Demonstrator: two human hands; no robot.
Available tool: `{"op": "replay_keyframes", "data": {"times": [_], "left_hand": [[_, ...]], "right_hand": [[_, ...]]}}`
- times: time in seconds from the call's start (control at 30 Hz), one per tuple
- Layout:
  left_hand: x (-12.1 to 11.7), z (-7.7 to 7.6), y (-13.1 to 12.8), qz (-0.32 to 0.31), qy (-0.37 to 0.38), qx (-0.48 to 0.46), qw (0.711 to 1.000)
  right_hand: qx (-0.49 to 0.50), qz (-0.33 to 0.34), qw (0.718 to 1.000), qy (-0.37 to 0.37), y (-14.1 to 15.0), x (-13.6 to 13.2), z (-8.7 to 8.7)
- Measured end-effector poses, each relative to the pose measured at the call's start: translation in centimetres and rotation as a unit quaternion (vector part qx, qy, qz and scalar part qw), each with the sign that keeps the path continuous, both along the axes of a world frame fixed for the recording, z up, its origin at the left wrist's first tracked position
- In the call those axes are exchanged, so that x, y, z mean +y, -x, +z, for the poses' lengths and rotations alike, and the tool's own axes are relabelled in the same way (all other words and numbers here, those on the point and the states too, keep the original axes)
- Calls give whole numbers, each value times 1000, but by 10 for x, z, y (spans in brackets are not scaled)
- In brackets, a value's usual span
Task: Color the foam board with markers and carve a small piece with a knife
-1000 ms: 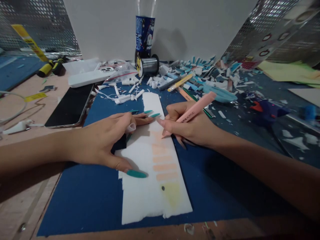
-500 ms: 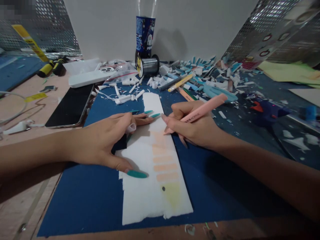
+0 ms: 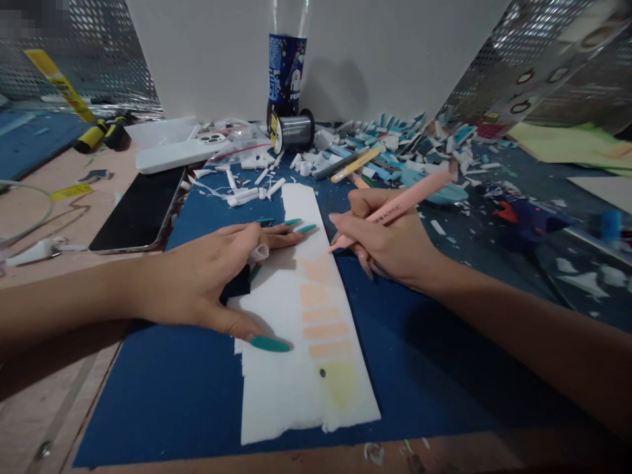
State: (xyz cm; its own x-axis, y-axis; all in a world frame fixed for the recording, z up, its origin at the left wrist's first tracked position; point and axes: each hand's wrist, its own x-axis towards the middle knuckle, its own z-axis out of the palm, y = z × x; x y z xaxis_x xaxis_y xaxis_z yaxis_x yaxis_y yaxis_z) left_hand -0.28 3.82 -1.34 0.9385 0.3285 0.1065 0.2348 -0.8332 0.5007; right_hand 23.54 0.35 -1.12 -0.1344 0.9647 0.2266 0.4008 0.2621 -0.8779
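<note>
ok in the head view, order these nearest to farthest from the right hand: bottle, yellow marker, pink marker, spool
From the right hand:
1. Pink marker: held in its fingers.
2. Yellow marker: beyond the hand, slightly left.
3. Spool: farther back and left.
4. Bottle: standing just behind the spool.

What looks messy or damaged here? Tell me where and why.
White and blue scraps lie strewn untidily beyond the white sheet, whose near edge looks ragged, perhaps torn, unlike its straighter right edge.
</note>
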Motion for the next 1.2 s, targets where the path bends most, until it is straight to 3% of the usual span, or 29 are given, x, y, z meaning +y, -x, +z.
{"op": "replay_keyframes", "data": {"times": [0.13, 0.4, 0.83, 1.2], "left_hand": [[1, -1, 0, -2, -1, 4, 1000], [2, -1, -2, -11, -7, -5, 1000], [1, -2, 0, -3, 9, -5, 1000], [1, -2, -1, 2, 4, 0, 1000]], "right_hand": [[-23, -13, 999, -36, 1, -1, 2], [-5, 11, 1000, 20, 3, -4, 4], [-52, -18, 998, -37, 1, 1, 2], [16, -44, 998, -39, 1, 0, -1]]}}
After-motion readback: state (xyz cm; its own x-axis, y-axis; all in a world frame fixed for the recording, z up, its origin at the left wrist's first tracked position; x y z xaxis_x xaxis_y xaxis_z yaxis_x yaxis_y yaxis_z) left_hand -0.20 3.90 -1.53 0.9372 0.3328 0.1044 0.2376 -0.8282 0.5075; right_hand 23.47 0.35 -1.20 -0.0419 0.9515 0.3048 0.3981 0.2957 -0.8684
